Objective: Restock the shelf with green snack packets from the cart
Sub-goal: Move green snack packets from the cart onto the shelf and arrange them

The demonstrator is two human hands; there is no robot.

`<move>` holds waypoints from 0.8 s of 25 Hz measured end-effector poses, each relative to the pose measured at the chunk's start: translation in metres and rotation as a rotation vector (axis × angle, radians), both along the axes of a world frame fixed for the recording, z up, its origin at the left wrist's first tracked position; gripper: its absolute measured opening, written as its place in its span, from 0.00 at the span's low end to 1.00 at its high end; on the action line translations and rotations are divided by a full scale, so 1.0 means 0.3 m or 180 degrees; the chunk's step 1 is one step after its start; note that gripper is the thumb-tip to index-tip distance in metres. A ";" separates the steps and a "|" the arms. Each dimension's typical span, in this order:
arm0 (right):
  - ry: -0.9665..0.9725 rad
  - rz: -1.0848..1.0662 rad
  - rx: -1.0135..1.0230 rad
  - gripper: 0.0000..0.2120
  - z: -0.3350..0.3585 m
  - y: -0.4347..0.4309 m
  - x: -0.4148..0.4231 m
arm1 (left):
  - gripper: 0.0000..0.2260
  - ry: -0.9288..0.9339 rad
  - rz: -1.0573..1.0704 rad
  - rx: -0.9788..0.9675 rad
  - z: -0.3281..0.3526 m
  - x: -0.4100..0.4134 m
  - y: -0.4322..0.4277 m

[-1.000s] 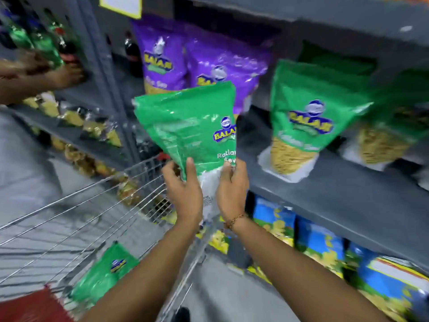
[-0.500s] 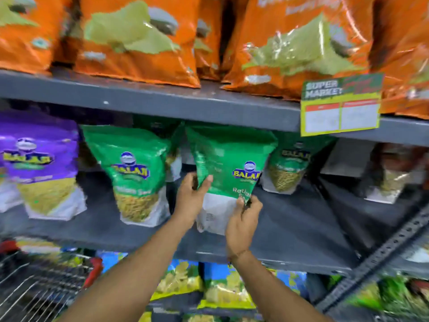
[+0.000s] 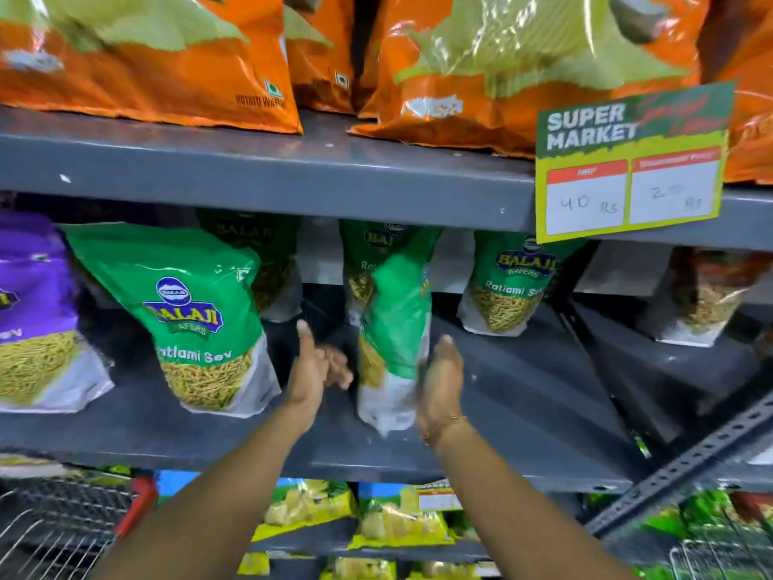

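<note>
A green snack packet [image 3: 395, 328] stands on the grey middle shelf [image 3: 523, 412], turned edge-on to me and blurred. My right hand [image 3: 441, 378] presses against its right side, thumb up, fingers hidden behind it. My left hand [image 3: 313, 366] is just left of the packet, off it, with its fingers spread. Other green packets stand on the same shelf at the left front [image 3: 196, 311], at the right [image 3: 514, 282] and behind the one I hold. The wire cart [image 3: 62, 521] shows at the bottom left.
A purple packet [image 3: 29, 311] stands at the shelf's left end. Orange bags [image 3: 146, 56] fill the shelf above, with a price sign [image 3: 631, 161] hanging from its edge. Yellow packets [image 3: 397, 525] lie on the shelf below. A slanted metal strut [image 3: 690, 458] crosses the lower right.
The packet went from above the cart onto the middle shelf and has turned edge-on. My left hand has let go of it and opened; my view swung right and up.
</note>
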State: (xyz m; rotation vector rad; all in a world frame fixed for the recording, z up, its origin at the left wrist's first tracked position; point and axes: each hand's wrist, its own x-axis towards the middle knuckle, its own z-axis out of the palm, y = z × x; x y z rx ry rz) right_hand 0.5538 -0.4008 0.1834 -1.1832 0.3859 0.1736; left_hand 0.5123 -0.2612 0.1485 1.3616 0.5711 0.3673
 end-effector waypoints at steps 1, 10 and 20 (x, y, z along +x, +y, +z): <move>-0.0093 -0.0178 -0.0080 0.23 -0.013 -0.031 0.012 | 0.30 -0.0090 0.0259 0.0071 -0.009 -0.014 0.003; -0.0388 -0.0101 -0.0124 0.20 -0.048 0.017 -0.058 | 0.08 0.0111 -0.0210 0.0641 0.000 0.033 -0.058; 0.0034 -0.1017 -0.1536 0.22 -0.124 0.149 -0.286 | 0.14 -0.0437 0.0594 0.0974 0.015 -0.287 0.052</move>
